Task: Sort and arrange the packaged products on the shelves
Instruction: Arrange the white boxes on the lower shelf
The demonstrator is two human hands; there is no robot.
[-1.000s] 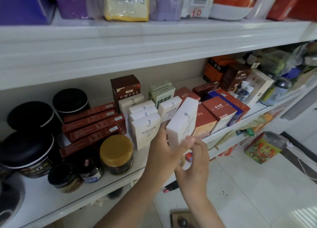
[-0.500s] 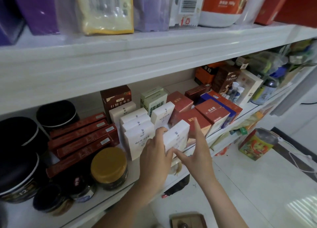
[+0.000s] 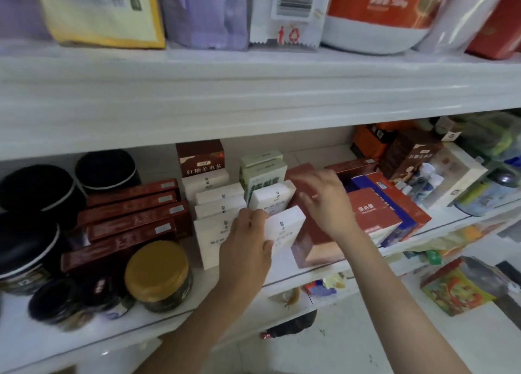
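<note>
Since half a second earlier, the right grip (image 3: 324, 201) had left the white box (image 3: 286, 227) and gone right and farther in to the red box (image 3: 313, 244), and the white box sat lower, at the near end of its row. The left grip (image 3: 248, 238) pinched that box, thumb on its near face and fingers round its left side. It was matte white card, rectangular, with small dark print too blurred to read. It stood tilted near the front edge of the shelf (image 3: 84, 342), just in front of a second white box of the same kind and touching the red box on its right.

The right grip was closed over the far top end of the red box, fingers bent over it and thumb against its near side; motion blur softened the fingertips. This box was smooth dark red card with a paler near end.

At the back stood a brown carton (image 3: 201, 162) lettered 红糖姜枣茶 in white. To the left lay flat red cartons (image 3: 132, 221) with small silver labels, overlapping one another. Near them stood a round jar (image 3: 158, 275) with a yellow lid. On the shelf above, a packet (image 3: 287, 13) showed a barcode and a red "10".
</note>
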